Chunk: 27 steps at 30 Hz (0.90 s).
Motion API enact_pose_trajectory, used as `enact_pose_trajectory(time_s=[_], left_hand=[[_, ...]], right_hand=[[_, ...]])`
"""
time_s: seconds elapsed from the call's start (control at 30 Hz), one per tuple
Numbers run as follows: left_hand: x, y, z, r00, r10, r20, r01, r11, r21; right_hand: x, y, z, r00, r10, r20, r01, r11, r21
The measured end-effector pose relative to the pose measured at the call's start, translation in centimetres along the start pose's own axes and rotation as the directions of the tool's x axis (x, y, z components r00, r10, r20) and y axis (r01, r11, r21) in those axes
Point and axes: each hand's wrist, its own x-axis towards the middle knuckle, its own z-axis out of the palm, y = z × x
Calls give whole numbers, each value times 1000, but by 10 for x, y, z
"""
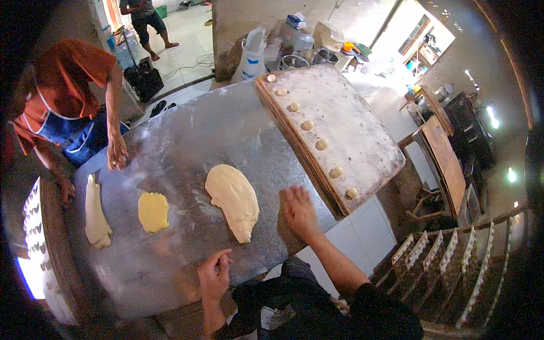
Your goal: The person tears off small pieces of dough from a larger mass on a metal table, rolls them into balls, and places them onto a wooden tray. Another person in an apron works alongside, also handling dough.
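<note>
Large dough lump (233, 192) lies on the grey table (175, 269), between a yellow slab (153, 212) and a floured board (345, 116). Right hand (299, 214) is near it, fingers loosely extended (slightly blurred); left hand (214, 274) hangs at the near edge, fingers curled, grip impossible to tell.

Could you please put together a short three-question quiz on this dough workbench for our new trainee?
1. How many dough balls sit in the row on the floured board?
2. True or false: the yellow piece lies between the long dough strip and the large dough mound.
3. Which of the camera wearer's own hands is nearer to the floured board?

Key:
1. Seven.
2. True.
3. The right hand.
</note>
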Motion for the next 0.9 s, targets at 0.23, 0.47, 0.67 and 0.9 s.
enact_pose_trajectory(time_s=[0.23, 0.47, 0.67, 0.9], left_hand=[[-9, -8, 25, 991, 18, -136, 4, 987, 160], [23, 37, 120, 975, 62, -213, 93, 756, 648], [32, 10, 127, 981, 3, -192, 118, 780, 615], [12, 27, 126, 958, 49, -282, 161, 723, 672]], right_hand=[[-10, -25, -46, 899, 94, -427, -13, 982, 188], [15, 8, -26, 985, -9, -171, 17, 999, 43], [20, 66, -241, 459, -2, -888, 477, 844, 244], [-219, 100, -135, 820, 386, -423, -430, 903, -10]])
